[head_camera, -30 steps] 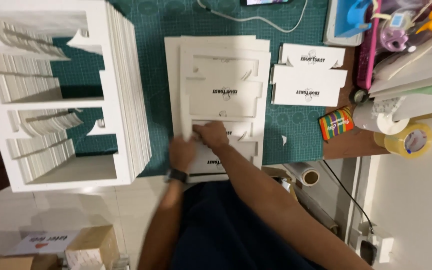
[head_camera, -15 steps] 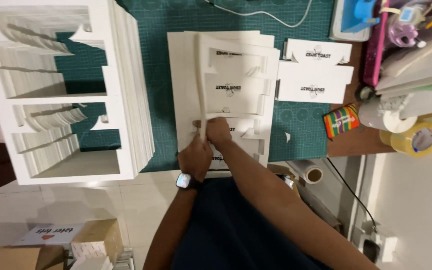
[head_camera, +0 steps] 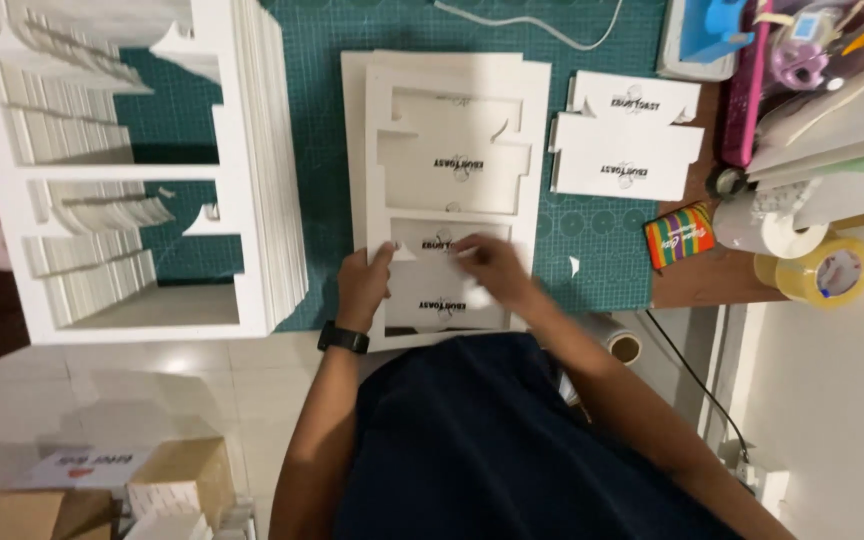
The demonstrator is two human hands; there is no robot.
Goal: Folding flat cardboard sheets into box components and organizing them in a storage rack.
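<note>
In the head view, a flat white die-cut sheet (head_camera: 449,180) of thin cardboard lies in the middle of the frame on a dark green cutting mat (head_camera: 322,120) with a printed grid. The sheet has box-shaped outlines cut into it, with small curved notches, and it rests on a few more sheets of the same kind.

The left hand (head_camera: 364,288), with a black watch on the wrist, lies at the lower left part of the sheet; its fingers are half bent and the thumb presses on the cardboard. The right hand (head_camera: 487,270) is just beside it, at the lower middle of the sheet, with the fingers curled on a white punched-out piece (head_camera: 432,290); I cannot tell if they pinch it or only press it.

At the upper left of the frame stands a thick pile of white frames (head_camera: 242,190), the leftover sheets with rectangular holes, and their edges make a ribbed side. To the right of the sheet lie two flat white box blanks (head_camera: 627,150). At the right edge are a roll of clear tape (head_camera: 832,275), a white paper roll (head_camera: 762,225) and a small striped colourful box (head_camera: 680,235). A brown cardboard box (head_camera: 182,475) is at the lower left.
</note>
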